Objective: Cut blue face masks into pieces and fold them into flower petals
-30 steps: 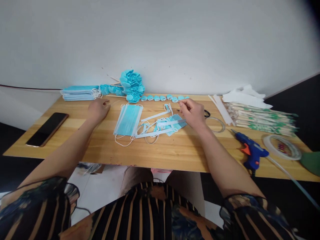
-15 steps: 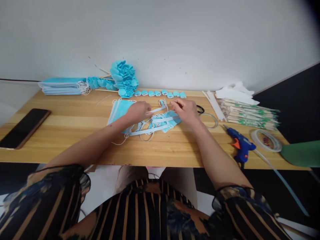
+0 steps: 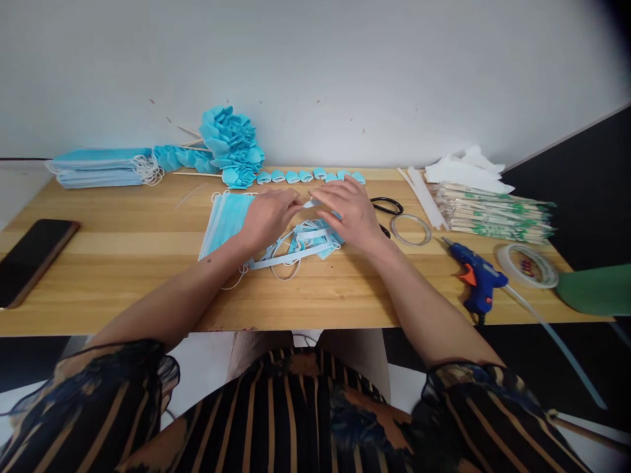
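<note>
My left hand (image 3: 272,215) is closed in a pinch on a narrow pale mask strip (image 3: 311,203). My right hand (image 3: 351,213) grips the other end, thumb below and fingers above; the fingertips partly cover the strip. Under the hands lies a heap of cut mask scraps (image 3: 315,242) with white ear loops and trimmed edges. Flat blue face masks (image 3: 224,226) are beside my left wrist. Behind my hands runs a row of small folded blue petals (image 3: 292,177). Black-handled scissors (image 3: 387,205) lie to the right of my right hand, partly hidden by it.
At the back left are a stack of masks (image 3: 101,167) and blue fabric flowers (image 3: 231,146) on sticks. A phone (image 3: 34,259) lies at left. To the right are a tape ring (image 3: 411,230), a blue glue gun (image 3: 476,276), wrapped sticks (image 3: 495,213), and a tape roll (image 3: 527,265).
My hands have come closer together, and my right hand has taken hold of the strip, its fingers now reaching over it. The view has shifted slightly, uncovering more of the scissors.
</note>
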Tool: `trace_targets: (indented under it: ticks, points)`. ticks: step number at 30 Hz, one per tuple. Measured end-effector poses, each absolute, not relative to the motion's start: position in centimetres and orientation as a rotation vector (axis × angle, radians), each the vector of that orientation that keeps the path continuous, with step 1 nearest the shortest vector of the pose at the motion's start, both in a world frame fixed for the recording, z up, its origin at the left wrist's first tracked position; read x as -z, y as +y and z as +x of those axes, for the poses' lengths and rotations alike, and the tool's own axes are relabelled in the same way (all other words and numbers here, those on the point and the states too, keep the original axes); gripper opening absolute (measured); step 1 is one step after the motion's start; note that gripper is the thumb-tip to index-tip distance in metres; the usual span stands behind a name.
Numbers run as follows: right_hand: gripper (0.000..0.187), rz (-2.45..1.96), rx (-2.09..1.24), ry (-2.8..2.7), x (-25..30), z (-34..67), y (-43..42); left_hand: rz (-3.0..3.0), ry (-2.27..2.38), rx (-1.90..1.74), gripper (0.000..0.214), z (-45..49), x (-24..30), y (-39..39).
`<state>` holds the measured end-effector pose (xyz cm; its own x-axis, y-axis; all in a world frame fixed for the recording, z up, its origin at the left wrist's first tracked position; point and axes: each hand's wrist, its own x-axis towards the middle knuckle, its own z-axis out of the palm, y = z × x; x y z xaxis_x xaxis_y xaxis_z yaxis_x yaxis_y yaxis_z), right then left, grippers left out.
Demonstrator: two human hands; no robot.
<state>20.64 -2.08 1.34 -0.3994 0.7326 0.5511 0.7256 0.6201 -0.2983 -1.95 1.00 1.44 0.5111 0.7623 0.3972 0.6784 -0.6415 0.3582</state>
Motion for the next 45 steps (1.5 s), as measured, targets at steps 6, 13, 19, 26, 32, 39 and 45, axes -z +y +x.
trace_targets:
  ticks: [6, 13, 19, 26, 32, 39, 45]
  points:
    - [0.031, -1.288, -0.097, -2.206, -1.4, 20.5, -2.6, 2.637, 1.183, -0.856, 0.025, -1.7, -1.0, 0.6]
    - [0.026, -1.394, -0.199, -2.008, -2.1, 23.0, -1.9, 2.757, 1.084, -0.969, 0.037, -2.2, -2.4, -0.5]
    - [0.026, -1.404, -0.349, -2.06, -1.8, 22.7, -1.9, 2.865, 0.872, -0.555, 0.029, -1.1, -1.4, -1.1]
    - [0.028, -1.362, -0.522, -2.216, -1.6, 22.3, -1.9, 2.729, 0.934, -0.502, 0.015, -1.2, -0.5, -0.3]
    - [0.026, -1.358, -0.568, -2.236, -1.6, 22.8, -1.8, 2.702, 0.945, -0.438, 0.009, -1.1, 0.1, -0.2]
    - [0.028, -1.381, -0.749, -2.33, -2.5, 22.4, -2.2, 2.528, 1.091, -0.686, 0.015, -0.9, 0.0, -0.3]
    - [0.014, -1.379, -0.647, -2.496, -2.6, 21.9, -2.3, 2.137, 1.117, -0.937, 0.014, -1.0, -0.1, -0.2]
